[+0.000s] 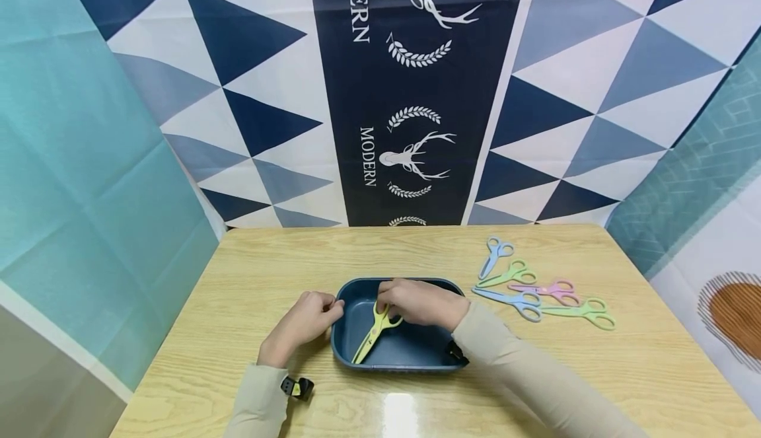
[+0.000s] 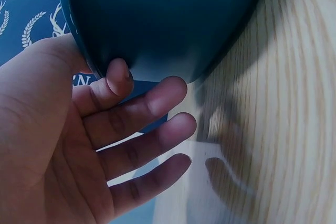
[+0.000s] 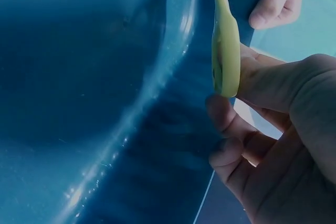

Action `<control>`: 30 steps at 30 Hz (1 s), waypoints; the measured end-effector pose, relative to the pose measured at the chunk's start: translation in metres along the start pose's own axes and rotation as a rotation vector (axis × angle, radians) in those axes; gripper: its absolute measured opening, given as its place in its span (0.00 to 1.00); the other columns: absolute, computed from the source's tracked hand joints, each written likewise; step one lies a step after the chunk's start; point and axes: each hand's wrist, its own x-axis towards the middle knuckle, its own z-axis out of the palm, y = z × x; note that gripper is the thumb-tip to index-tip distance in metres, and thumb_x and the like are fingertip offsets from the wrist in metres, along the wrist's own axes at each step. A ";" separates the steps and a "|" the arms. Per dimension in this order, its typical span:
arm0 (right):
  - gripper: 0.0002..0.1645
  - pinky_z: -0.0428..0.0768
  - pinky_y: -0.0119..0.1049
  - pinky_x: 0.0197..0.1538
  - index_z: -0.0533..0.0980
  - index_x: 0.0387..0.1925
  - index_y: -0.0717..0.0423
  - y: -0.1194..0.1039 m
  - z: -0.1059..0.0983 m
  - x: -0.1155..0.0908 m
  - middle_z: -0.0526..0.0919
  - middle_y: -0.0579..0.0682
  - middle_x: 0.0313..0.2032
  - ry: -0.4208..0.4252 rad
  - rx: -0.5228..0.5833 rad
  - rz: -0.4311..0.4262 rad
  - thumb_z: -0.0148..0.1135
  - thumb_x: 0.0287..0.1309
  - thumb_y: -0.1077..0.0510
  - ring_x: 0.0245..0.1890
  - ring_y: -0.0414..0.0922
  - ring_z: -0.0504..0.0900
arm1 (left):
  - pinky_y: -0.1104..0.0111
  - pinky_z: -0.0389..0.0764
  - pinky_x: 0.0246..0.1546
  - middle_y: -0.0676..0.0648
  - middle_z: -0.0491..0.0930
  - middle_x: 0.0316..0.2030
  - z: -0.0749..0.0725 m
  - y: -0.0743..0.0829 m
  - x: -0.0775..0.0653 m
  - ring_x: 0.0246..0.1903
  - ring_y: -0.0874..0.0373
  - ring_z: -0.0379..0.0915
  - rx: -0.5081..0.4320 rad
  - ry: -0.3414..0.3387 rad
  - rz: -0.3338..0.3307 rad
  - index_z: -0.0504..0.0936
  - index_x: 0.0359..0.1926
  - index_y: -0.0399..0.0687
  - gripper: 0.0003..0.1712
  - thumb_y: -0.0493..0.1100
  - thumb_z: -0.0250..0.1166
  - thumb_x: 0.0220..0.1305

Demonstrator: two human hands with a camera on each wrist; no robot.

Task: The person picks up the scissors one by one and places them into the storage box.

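A dark blue rectangular tub [image 1: 419, 349] with rounded corners stands on the table. At its left end my left hand [image 1: 306, 322] pinches the rim between thumb and forefinger; the left wrist view shows the other fingers [image 2: 170, 129] spread loosely below. My right hand [image 1: 423, 302] reaches inside the tub, gripping yellow scissors [image 1: 370, 340] by the handle loops. Their blades slant down toward the tub's front left corner. In the right wrist view the yellow handle [image 3: 227, 51] appears edge-on beside the thumb, with the tub's inner wall behind.
Several scissors lie right of the tub: blue scissors [image 1: 491, 261] farthest back, green scissors [image 1: 502, 276], pink scissors [image 1: 547, 290], more blue scissors [image 1: 505, 297] and green scissors [image 1: 585, 311] overlapping at the front. Behind the wooden table [image 1: 267, 259] hangs a patterned cloth [image 1: 261, 114].
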 end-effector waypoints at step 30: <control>0.06 0.74 0.24 0.32 0.83 0.38 0.46 -0.004 0.021 0.005 0.79 0.41 0.37 -0.078 -0.116 0.086 0.66 0.59 0.59 0.30 0.32 0.74 | 0.75 0.59 0.16 0.59 0.61 0.10 0.004 0.000 -0.005 0.10 0.67 0.57 -0.017 0.029 0.027 0.66 0.12 0.53 0.26 0.49 0.55 0.69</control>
